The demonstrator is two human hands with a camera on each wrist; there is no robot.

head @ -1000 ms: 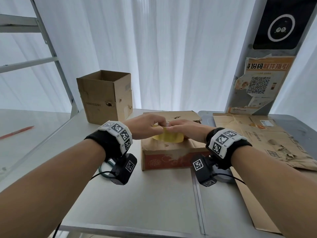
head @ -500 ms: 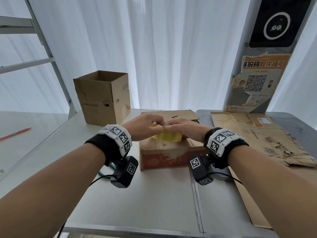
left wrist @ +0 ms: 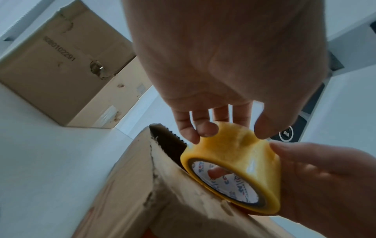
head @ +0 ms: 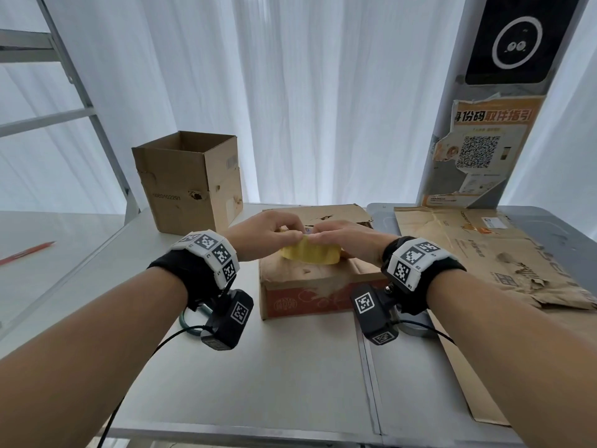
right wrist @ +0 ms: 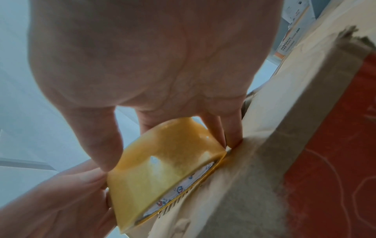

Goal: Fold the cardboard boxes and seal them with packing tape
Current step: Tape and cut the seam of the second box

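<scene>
Both hands meet over the low cardboard box (head: 318, 279) with the red printed front, and between them sits a yellow roll of packing tape (head: 310, 252), tilted, its lower edge touching the box's top. The left hand (head: 263, 236) pinches the upper rim of the roll with curled fingertips (left wrist: 195, 130). The right hand (head: 347, 240) is clamped on the roll, thumb (right wrist: 95, 140) on its outer face and a fingertip showing through the core. Behind and left of the low box stands a taller open carton (head: 189, 182); a flattened cardboard sheet (head: 478, 253) lies to the right of it.
</scene>
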